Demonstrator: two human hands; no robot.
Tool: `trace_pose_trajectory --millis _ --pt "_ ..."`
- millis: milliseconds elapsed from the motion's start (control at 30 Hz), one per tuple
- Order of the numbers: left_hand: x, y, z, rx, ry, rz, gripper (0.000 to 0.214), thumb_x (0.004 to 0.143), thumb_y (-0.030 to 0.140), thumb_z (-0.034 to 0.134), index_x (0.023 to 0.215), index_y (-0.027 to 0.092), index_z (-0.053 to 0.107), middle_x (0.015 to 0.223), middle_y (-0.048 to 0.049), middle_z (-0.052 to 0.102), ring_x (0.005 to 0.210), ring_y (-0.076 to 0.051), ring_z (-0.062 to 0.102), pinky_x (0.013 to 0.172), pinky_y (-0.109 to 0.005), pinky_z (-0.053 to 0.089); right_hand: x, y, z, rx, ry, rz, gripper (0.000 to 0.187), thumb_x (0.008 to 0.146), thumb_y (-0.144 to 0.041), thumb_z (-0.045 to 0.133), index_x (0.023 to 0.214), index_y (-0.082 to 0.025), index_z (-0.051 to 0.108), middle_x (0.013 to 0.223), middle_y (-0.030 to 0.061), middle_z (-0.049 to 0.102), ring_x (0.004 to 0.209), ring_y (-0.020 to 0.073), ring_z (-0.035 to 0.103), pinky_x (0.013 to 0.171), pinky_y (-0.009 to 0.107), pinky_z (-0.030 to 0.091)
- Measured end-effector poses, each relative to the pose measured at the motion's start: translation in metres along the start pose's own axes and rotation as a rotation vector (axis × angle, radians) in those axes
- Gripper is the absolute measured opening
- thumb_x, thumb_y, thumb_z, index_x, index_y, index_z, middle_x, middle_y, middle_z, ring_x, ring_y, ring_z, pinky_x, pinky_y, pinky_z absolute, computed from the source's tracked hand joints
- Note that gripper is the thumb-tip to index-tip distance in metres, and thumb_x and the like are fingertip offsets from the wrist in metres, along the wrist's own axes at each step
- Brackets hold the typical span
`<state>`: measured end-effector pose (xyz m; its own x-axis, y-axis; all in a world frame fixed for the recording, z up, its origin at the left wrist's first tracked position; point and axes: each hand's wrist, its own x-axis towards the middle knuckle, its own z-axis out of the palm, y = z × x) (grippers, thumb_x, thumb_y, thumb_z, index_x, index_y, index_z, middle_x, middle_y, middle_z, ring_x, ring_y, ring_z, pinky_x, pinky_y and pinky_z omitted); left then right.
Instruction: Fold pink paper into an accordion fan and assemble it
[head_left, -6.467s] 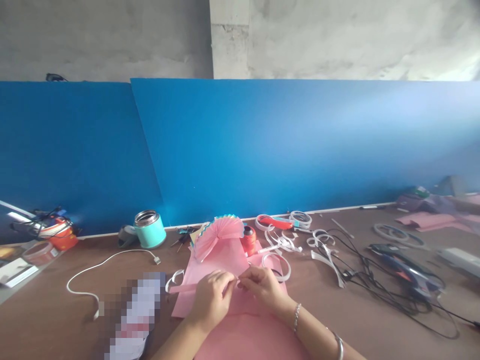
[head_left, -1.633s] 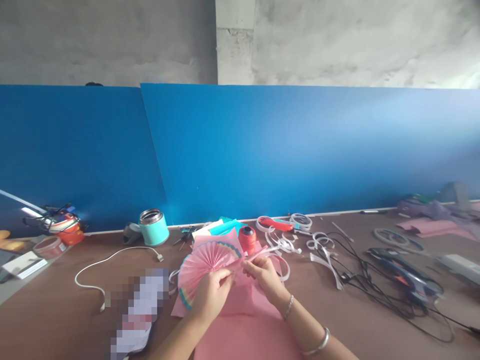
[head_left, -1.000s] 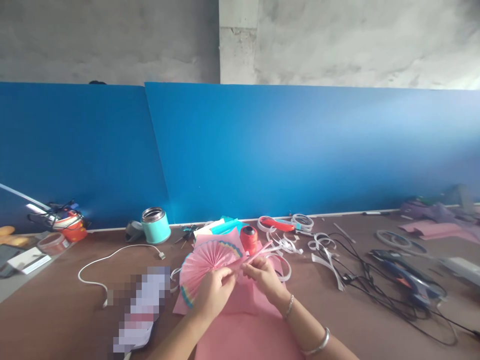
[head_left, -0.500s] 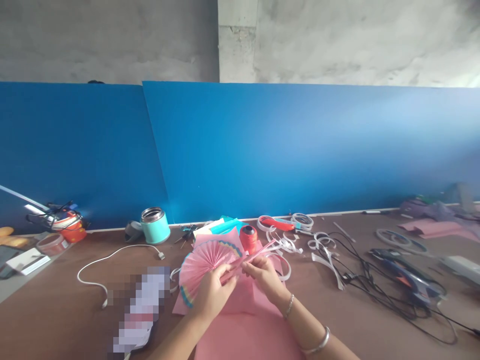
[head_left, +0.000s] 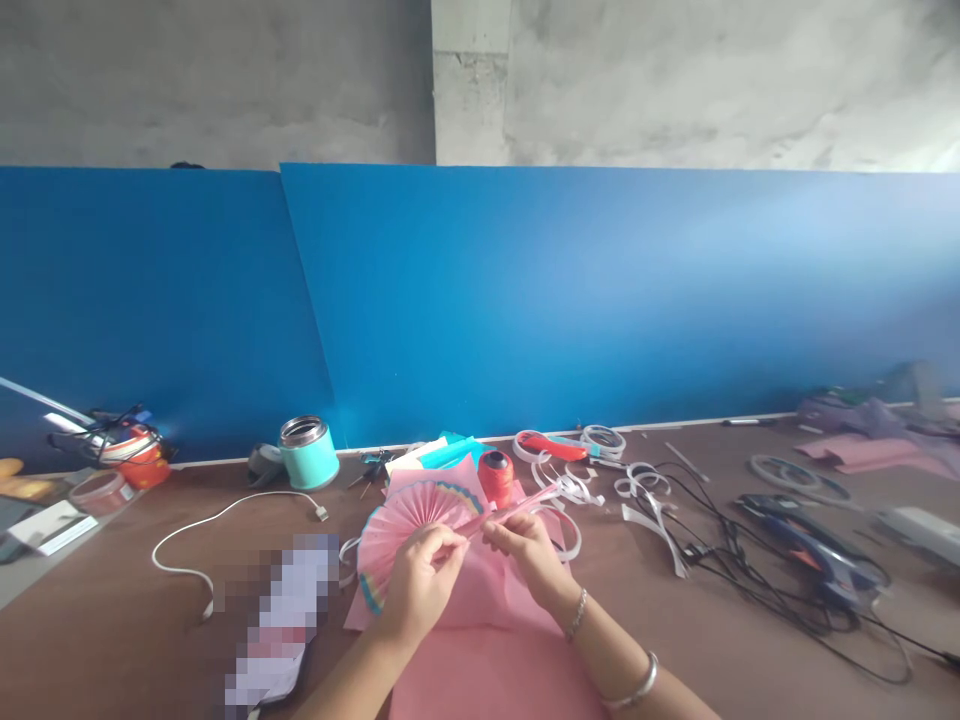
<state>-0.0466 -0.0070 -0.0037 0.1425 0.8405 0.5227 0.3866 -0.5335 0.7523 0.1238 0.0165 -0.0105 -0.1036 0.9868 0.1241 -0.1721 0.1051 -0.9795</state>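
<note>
A pleated pink paper fan [head_left: 401, 522] with a coloured rim is spread out just above the brown table. My left hand [head_left: 418, 585] pinches it at its hub, fingers closed on the folds. My right hand [head_left: 526, 553] pinches the folded pink strip [head_left: 517, 505] that sticks out to the right of the hub. Flat pink paper sheets [head_left: 491, 650] lie under both hands. A red thread spool [head_left: 496, 475] stands just behind the fan.
A teal tin [head_left: 307, 453], a white cable [head_left: 217, 528], scissors [head_left: 369, 468] and a pixelated object [head_left: 281, 620] sit to the left. White tape rings and strips [head_left: 600, 475], black wires [head_left: 750, 570] and a glue gun [head_left: 806, 545] lie to the right. A blue board [head_left: 525, 300] backs the table.
Several seconds ago the fan stood behind while both hands folded a pink strip. Now the hands hold the opened fan; in the last second the fingers only shifted slightly at the hub.
</note>
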Motion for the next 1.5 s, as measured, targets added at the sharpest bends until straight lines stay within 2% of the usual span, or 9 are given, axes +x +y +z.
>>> trace_pose_trajectory --millis 133,333,500,733,933,1033,1167,1333,1500 --pt "0.001 0.006 -0.002 -0.087 -0.013 -0.076 0.017 0.084 0.028 0.052 0.073 0.018 0.062 0.074 -0.0047 0.066 0.074 -0.017 0.066 0.069 -0.025 0.055 -0.001 -0.001 0.002 0.011 0.002 0.009 0.03 0.065 -0.042 0.075 0.056 -0.015 0.065 0.051 -0.0012 0.056 0.052 0.01 0.044 0.054 0.024 0.032" --pt "0.003 0.006 -0.001 -0.114 -0.055 -0.264 0.028 0.079 0.029 0.055 0.103 0.019 0.066 0.1 -0.0088 0.072 0.096 -0.023 0.066 0.084 -0.033 0.053 -0.002 -0.002 0.0 0.025 -0.029 -0.007 0.026 0.068 -0.04 0.074 0.061 -0.016 0.067 0.054 -0.0011 0.058 0.055 0.0105 0.047 0.056 0.024 0.034" --pt "0.005 0.005 0.0 -0.168 -0.101 -0.31 0.019 0.081 0.032 0.053 0.082 0.018 0.065 0.084 -0.007 0.072 0.084 -0.022 0.068 0.077 -0.03 0.053 0.0 -0.001 -0.001 0.025 -0.029 -0.01 0.025 0.067 -0.039 0.074 0.059 -0.016 0.067 0.055 -0.0009 0.059 0.055 0.0108 0.048 0.057 0.024 0.035" --pt "0.005 0.014 -0.003 -0.183 -0.088 -0.304 0.021 0.081 0.033 0.052 0.069 0.018 0.062 0.069 -0.0033 0.067 0.07 -0.019 0.064 0.067 -0.026 0.05 -0.001 0.002 0.0 0.012 -0.005 0.003 0.029 0.068 -0.041 0.074 0.058 -0.015 0.065 0.053 -0.001 0.057 0.054 0.0105 0.048 0.055 0.024 0.036" --pt "0.004 0.012 -0.001 -0.169 -0.109 -0.292 0.021 0.081 0.03 0.051 0.07 0.018 0.063 0.068 -0.003 0.067 0.071 -0.019 0.065 0.069 -0.026 0.051 -0.006 -0.001 0.008 -0.076 -0.109 0.027 0.028 0.071 -0.043 0.071 0.07 -0.015 0.07 0.062 0.0016 0.063 0.057 0.0114 0.05 0.053 0.023 0.036" --pt "0.003 0.009 0.001 -0.17 -0.111 -0.294 0.017 0.081 0.032 0.053 0.081 0.019 0.065 0.083 -0.0054 0.071 0.083 -0.021 0.067 0.076 -0.029 0.052 -0.005 -0.002 0.007 -0.046 -0.045 0.001 0.03 0.069 -0.045 0.072 0.065 -0.015 0.068 0.058 0.0011 0.061 0.055 0.0112 0.049 0.053 0.023 0.037" --pt "0.002 0.004 0.002 -0.119 0.013 -0.253 0.025 0.076 0.028 0.061 0.099 0.02 0.06 0.099 -0.0067 0.069 0.094 -0.022 0.065 0.079 -0.03 0.052 0.0 -0.005 0.001 -0.047 0.06 0.001 0.037 0.063 -0.051 0.073 0.058 -0.015 0.065 0.052 0.0006 0.057 0.051 0.0106 0.045 0.051 0.024 0.034" --pt "0.002 0.008 -0.001 -0.065 0.025 -0.16 0.012 0.081 0.03 0.055 0.081 0.02 0.062 0.078 -0.003 0.067 0.074 -0.017 0.063 0.071 -0.027 0.051 -0.001 -0.01 0.0 -0.088 0.06 -0.024 0.039 0.064 -0.054 0.071 0.058 -0.016 0.066 0.052 0.0014 0.057 0.052 0.0119 0.046 0.052 0.025 0.036" --pt "0.003 0.009 -0.002 -0.093 0.04 -0.129 0.017 0.081 0.03 0.055 0.071 0.019 0.062 0.074 -0.0038 0.066 0.074 -0.018 0.062 0.071 -0.026 0.049 -0.004 -0.01 0.003 -0.032 0.043 -0.029 0.033 0.065 -0.049 0.072 0.058 -0.016 0.067 0.054 0.0011 0.057 0.054 0.012 0.045 0.054 0.026 0.036"
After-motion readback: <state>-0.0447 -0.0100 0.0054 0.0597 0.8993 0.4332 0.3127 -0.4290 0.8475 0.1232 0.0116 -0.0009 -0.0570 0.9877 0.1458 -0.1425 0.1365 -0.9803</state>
